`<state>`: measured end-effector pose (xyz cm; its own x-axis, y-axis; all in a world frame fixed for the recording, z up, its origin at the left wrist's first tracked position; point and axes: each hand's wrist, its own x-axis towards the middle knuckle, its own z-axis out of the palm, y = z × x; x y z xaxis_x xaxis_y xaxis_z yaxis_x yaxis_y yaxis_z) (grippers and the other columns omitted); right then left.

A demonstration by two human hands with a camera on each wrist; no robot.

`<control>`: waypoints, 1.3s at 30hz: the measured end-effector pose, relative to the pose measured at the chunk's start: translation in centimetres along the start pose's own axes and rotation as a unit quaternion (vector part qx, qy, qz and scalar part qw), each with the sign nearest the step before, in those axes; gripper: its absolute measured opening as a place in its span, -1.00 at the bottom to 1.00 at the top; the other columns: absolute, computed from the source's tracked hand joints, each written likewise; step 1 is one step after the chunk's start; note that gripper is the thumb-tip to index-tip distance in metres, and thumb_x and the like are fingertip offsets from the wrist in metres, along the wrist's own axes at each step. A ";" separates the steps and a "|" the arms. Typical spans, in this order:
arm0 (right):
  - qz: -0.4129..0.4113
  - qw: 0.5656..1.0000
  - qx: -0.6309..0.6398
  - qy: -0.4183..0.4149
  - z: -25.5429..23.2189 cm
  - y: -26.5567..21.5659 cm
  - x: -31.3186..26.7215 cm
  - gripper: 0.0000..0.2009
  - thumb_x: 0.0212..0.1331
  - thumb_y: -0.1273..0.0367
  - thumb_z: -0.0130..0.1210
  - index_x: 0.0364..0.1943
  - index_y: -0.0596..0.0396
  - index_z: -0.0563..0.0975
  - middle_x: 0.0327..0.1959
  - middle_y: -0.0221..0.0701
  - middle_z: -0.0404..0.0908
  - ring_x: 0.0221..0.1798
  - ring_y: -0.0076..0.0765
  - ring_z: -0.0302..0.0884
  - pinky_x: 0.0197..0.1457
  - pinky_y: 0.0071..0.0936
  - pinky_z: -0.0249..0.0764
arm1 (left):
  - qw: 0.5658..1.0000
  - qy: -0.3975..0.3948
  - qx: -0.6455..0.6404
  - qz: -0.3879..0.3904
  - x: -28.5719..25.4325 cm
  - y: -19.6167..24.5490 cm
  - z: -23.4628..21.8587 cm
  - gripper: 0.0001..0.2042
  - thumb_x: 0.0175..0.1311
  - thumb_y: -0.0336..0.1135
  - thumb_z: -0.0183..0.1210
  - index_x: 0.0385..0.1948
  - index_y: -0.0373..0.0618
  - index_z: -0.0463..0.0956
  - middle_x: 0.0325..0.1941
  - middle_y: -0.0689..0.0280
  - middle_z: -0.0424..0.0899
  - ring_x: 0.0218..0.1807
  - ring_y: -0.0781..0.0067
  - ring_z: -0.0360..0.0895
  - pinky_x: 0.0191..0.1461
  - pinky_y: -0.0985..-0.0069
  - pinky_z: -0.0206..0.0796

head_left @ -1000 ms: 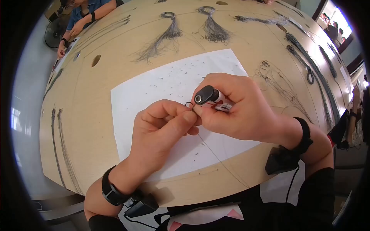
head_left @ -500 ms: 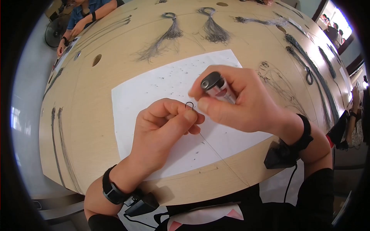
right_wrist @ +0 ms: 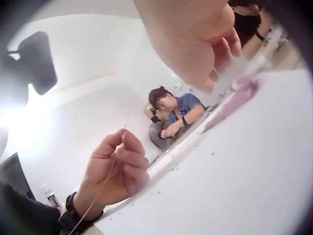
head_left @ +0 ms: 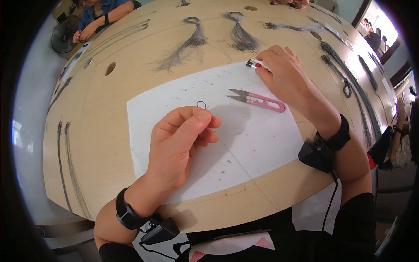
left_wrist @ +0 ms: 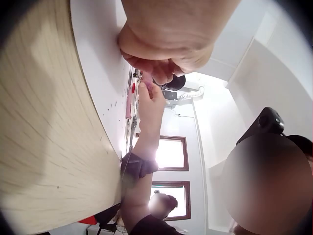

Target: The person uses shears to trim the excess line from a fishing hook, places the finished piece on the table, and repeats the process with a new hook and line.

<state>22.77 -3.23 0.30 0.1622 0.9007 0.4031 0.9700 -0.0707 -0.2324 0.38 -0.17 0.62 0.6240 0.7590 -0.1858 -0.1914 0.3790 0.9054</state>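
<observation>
Between thumb and fingertips, my left hand [head_left: 176,142] pinches a small dark curved hook [head_left: 201,104] over the white paper [head_left: 152,113]. A thin line [head_left: 240,165] runs from below that hand toward the near table edge. Farther off to the right, my right hand [head_left: 286,76] has its thumb and fingers around a lighter [head_left: 255,64], low at the paper's far right edge. Pink thread snips [head_left: 266,102] lie on the paper just nearer than the right hand, blades pointing left. The right wrist view shows the left hand [right_wrist: 117,169] with a pale line hanging from it.
Bundles of dark line [head_left: 242,37] lie on the far side of the wooden table [head_left: 109,144], with more strands along the left and right. Dark specks dot the paper. Another person [head_left: 102,15] sits at the far left, near a fan [head_left: 63,37].
My right hand has carried the lighter away from the left hand, toward the far right of the paper, uncovering the snips. The left hand has shifted slightly left and away from me with the hook.
</observation>
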 end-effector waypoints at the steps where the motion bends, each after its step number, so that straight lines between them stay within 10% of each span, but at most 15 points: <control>1: -0.045 0.998 -0.002 0.033 -0.5 -0.5 -0.2 -0.81 -0.03 0.40 -0.03 -0.41 0.30 0.43 -0.32 -0.11 0.39 -0.21 -0.03 0.33 -0.15 -0.32 0.28 | 1.000 0.000 -0.005 0.001 0.0 0.0 0.0 -0.91 0.13 -0.36 -0.02 -0.49 -0.12 0.40 -0.45 0.31 0.50 -0.52 0.62 0.36 -0.38 0.70 0.26; 7: 0.009 0.977 0.041 -0.210 -2.1 -2.9 -1.3 -0.78 -0.07 0.38 0.04 -0.34 0.22 0.43 -0.44 -0.22 0.40 -0.33 -0.17 0.35 -0.24 -0.38 0.28 | 1.000 -0.006 -0.004 0.007 0.1 0.1 -0.2 -0.91 0.15 -0.34 -0.04 -0.46 -0.11 0.40 -0.40 0.30 0.50 -0.50 0.62 0.38 -0.37 0.70 0.26; 14: -0.028 0.979 0.088 -0.183 -2.3 -3.4 -1.6 -0.83 -0.04 0.39 0.01 -0.45 0.22 0.35 -0.52 -0.24 0.41 -0.46 -0.23 0.33 -0.36 -0.44 0.27 | 1.000 -0.017 0.001 0.010 0.1 0.0 -0.2 -0.91 0.16 -0.33 -0.04 -0.42 -0.10 0.39 -0.38 0.29 0.50 -0.49 0.62 0.39 -0.37 0.71 0.25; 19: 0.026 0.929 0.362 -0.074 -2.9 -4.4 -1.5 -0.81 0.07 0.34 -0.07 -0.41 0.23 0.36 -0.59 -0.20 0.42 -0.48 -0.16 0.41 -0.44 -0.39 0.28 | 0.999 -0.034 0.005 0.020 0.1 -0.1 -0.3 -0.92 0.16 -0.34 -0.05 -0.44 -0.10 0.37 -0.35 0.28 0.50 -0.45 0.60 0.42 -0.36 0.71 0.23; 25: -0.169 0.951 0.260 0.014 -2.1 -5.4 -2.7 -0.78 0.04 0.32 -0.03 -0.30 0.19 0.40 -0.56 -0.28 0.41 -0.52 -0.23 0.38 -0.48 -0.43 0.31 | 0.997 -0.063 -0.024 0.031 0.0 -0.1 -0.2 -0.93 0.14 -0.35 -0.02 -0.45 -0.11 0.38 -0.31 0.26 0.51 -0.38 0.59 0.44 -0.34 0.71 0.21; 39: -0.164 0.927 0.338 0.002 -1.2 -6.3 -3.7 -0.78 -0.08 0.34 0.09 -0.34 0.15 0.42 -0.58 -0.34 0.38 -0.52 -0.31 0.36 -0.52 -0.52 0.30 | 0.984 -0.143 -0.107 -0.017 -0.2 -0.7 -0.7 -0.90 0.15 -0.40 -0.03 -0.31 -0.08 0.38 -0.35 0.34 0.50 -0.32 0.62 0.41 -0.31 0.71 0.20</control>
<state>16.25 -6.62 1.39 -0.1186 0.8250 0.5526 0.6329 0.4916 -0.5981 -0.09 -0.25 -0.25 0.8150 0.5749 -0.0720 -0.3021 0.5276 0.7940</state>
